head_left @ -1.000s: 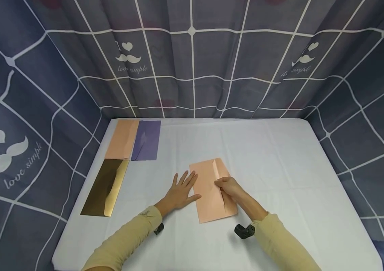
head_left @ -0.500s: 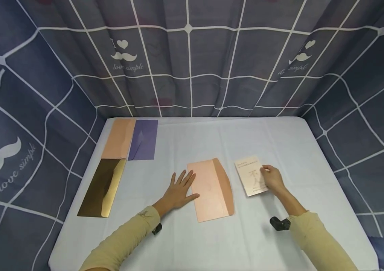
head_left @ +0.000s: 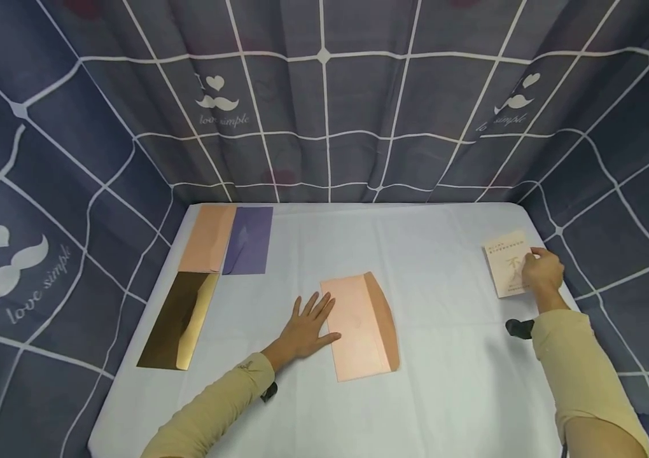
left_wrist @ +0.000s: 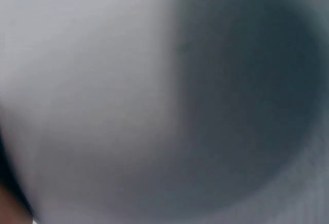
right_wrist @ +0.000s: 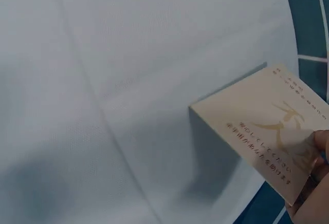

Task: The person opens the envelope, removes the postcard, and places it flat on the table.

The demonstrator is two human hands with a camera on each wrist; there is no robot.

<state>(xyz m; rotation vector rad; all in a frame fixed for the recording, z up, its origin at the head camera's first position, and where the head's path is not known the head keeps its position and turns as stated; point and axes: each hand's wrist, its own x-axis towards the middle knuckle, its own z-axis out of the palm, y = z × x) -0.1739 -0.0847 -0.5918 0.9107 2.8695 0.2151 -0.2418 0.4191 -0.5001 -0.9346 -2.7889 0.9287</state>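
Note:
A cream card (head_left: 504, 264) printed with lines of text and a gold figure is over the table's right side. My right hand (head_left: 543, 270) pinches its right edge; in the right wrist view the card (right_wrist: 257, 126) casts a shadow on the white cloth. At the middle of the table lies a pink envelope (head_left: 355, 327), its flap (head_left: 383, 318) folded out to the right. The left hand (head_left: 304, 327) has its fingers spread, and their tips rest on the envelope's left edge. Only blurred cloth and a sliver of skin show in the left wrist view.
At the far left lie another pink envelope (head_left: 207, 238), a purple envelope (head_left: 249, 240) and a shiny gold envelope (head_left: 170, 321). The table (head_left: 445, 394) wears a white cloth. Dark checked curtains (head_left: 359, 95) stand along its back and sides.
My right hand has drawn the card out of the pink envelope and carried it right, to the table's far right. The flap now lies open. The left hand has stayed on the envelope.

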